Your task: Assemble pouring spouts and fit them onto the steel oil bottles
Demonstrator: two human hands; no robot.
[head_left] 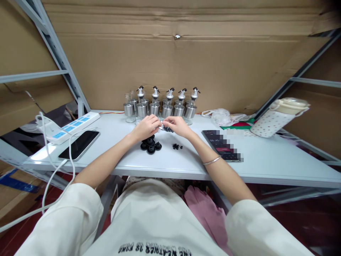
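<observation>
My left hand [147, 127] and my right hand [176, 126] meet above the middle of the white table, fingers closed round a small white-and-silver piece [161, 127] that they mostly hide. Several ribbed black pieces [168, 129] show just under my right fingers. Nearer to me, below my left hand, lies a cluster of round black stoppers [151, 145]. Some tiny black parts [177, 146] are to their right. Behind my hands stand glass bottles with silver bands [155, 109]; several in the front row carry pourer tops [169, 93] with black flaps.
A power strip [76, 126] with white cables and a phone [80, 145] lie at the left. At the right are another phone [222, 145], a plastic bag [223, 116] and a tilted dotted flask [277, 117]. Cardboard [186, 64] stands behind the table [279, 160].
</observation>
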